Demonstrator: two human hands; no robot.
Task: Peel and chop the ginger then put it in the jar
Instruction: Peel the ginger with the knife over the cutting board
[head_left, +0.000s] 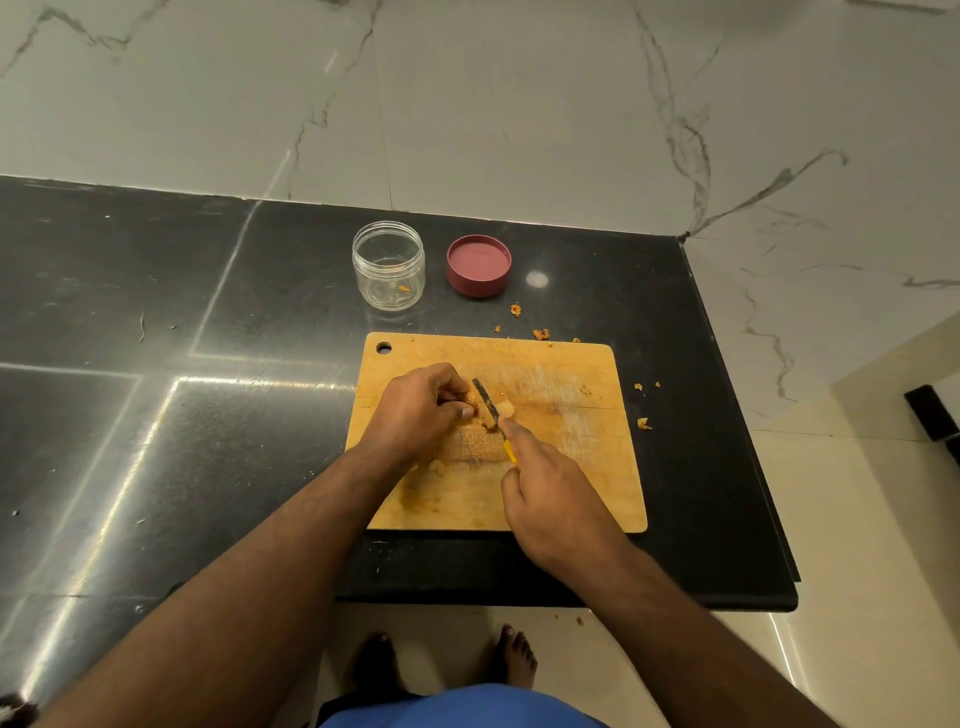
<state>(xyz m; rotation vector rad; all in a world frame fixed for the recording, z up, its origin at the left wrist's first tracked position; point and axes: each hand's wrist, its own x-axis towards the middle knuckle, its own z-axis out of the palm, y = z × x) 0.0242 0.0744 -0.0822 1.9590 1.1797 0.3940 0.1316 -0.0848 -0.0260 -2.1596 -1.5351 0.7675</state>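
Now the ginger (501, 410) lies on the cutting board (571, 467), under the knife (488, 402).

Its pale piece sits near the middle of the board, with the dark blade laid across it and a patch of finely chopped ginger (478, 441) just in front. The left hand (421, 410) has its fingers curled over the ginger beside the blade, thumb tip showing at the edge. The right hand (550, 499) grips the knife's yellow handle, its forefinger stretched along the top toward the blade. Behind the board stands the clear jar (388, 265), open, with a few orange specks inside, and its red lid (479, 265) lies just beside it on the right. Small peel scraps (540, 333) are scattered on the dark tabletop (156, 389) near the board's far and right edges.
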